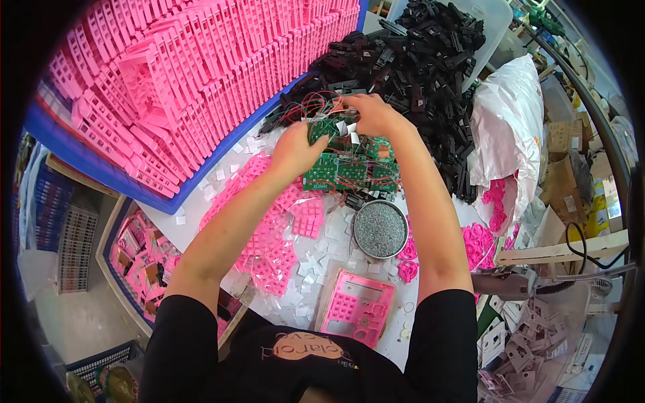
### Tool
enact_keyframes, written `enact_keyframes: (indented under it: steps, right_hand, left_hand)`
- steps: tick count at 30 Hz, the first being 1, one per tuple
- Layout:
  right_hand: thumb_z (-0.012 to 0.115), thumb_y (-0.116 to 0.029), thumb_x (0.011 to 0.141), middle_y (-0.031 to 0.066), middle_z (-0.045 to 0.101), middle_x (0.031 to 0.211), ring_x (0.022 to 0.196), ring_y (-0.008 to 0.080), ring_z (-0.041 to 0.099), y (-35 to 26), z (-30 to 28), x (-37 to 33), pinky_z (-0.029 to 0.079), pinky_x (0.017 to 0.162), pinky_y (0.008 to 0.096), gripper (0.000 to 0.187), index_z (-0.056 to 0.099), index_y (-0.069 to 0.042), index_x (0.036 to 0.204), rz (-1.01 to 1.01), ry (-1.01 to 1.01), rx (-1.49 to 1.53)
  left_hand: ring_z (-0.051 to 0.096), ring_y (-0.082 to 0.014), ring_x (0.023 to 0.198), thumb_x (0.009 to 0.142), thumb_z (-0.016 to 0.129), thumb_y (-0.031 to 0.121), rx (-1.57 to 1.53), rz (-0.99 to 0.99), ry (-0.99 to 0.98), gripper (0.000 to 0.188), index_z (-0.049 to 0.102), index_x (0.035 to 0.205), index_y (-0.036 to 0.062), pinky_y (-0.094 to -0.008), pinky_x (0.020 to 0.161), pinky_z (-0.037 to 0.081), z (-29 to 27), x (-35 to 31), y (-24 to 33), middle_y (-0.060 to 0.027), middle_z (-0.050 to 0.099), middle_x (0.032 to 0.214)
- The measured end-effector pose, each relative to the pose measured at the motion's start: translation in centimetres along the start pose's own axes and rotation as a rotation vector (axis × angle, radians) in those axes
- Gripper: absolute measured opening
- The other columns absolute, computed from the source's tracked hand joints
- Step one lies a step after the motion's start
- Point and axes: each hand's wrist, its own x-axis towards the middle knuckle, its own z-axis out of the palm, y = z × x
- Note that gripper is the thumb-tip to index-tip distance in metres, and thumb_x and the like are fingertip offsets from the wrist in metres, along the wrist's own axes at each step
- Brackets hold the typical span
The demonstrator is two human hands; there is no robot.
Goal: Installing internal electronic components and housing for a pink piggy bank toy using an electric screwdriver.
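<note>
A stack of green circuit boards (321, 172) with thin red wires (316, 104) lies on the white table beyond the middle. My left hand (299, 149) is closed at its left upper edge, thumb on top, the other fingers partly hidden. From the right, my right hand (376, 114) curls over the upper boards and wires; its fingertips are partly covered. Small white squares (347, 131) sit between my hands on the boards. Nearer to me are a round metal dish of small screws (381, 229) and a pink plastic casing (357, 307) in a shallow holder.
Pink button pads (269, 228) in clear plastic lie at left, with white paper squares around. A blue crate (176, 199) of pink casings stands far left. Black plastic parts (416, 67) are heaped at the back. An electric screwdriver (504, 284), pink rings (478, 245) and a white sack (508, 121) are right.
</note>
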Motion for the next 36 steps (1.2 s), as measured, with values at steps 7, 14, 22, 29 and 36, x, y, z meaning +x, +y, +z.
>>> enact_keyframes:
  steps: [7,14,22,29,36]
  right_hand:
    - [0.071,-0.005,0.067,0.0181,0.069,0.117,0.106,0.032,0.067,3.6,1.3,-1.0,0.051,0.095,0.0371,0.065,0.06,-0.003,0.131,-0.021,0.166,0.2]
    - [0.072,-0.017,0.074,0.0125,0.061,0.126,0.12,0.0384,0.051,0.7,3.1,-6.3,0.044,0.101,0.0493,0.053,0.063,-0.012,0.125,0.038,0.608,0.142]
    - [0.069,-0.009,0.077,0.0103,0.063,0.119,0.119,0.0356,0.049,-4.1,5.7,-13.3,0.04,0.103,0.0467,0.039,0.066,-0.007,0.116,0.016,0.812,0.197]
    - [0.068,-0.003,0.077,0.0085,0.067,0.109,0.111,0.0323,0.056,-6.6,4.9,-21.5,0.046,0.096,0.0426,0.025,0.07,-0.006,0.102,0.089,0.796,0.28]
    - [0.069,-0.004,0.078,0.009,0.069,0.099,0.097,0.0302,0.06,-10.0,4.3,-24.6,0.048,0.085,0.0405,0.017,0.07,-0.005,0.095,0.011,0.788,0.355]
  left_hand:
    - [0.068,-0.027,0.089,0.083,0.063,0.021,-0.565,-0.622,-0.391,0.036,0.059,0.113,0.0001,-0.0438,0.075,0.056,-2.8,2.6,-2.0,-0.0142,0.068,0.103]
    - [0.071,-0.0274,0.092,0.091,0.062,0.005,-0.691,-0.645,-0.446,0.033,0.058,0.123,-0.0021,-0.0402,0.074,0.061,-2.5,3.4,-3.6,-0.0153,0.07,0.105]
    - [0.068,-0.0231,0.072,0.084,0.066,0.006,-0.516,-0.499,-0.275,0.026,0.07,0.109,-0.0004,-0.0378,0.058,0.052,-1.3,4.4,-6.4,-0.0121,0.073,0.092]
    - [0.066,-0.0369,0.069,0.08,0.073,0.031,0.275,-0.156,-0.391,0.03,0.067,0.072,0.0026,-0.0446,0.067,0.053,-5.1,-1.3,1.6,-0.0185,0.069,0.076]
    - [0.068,-0.0357,0.077,0.078,0.073,0.035,0.402,-0.026,-0.242,0.034,0.066,0.077,0.0022,-0.0475,0.07,0.052,-4.2,-2.6,3.6,-0.0182,0.068,0.077]
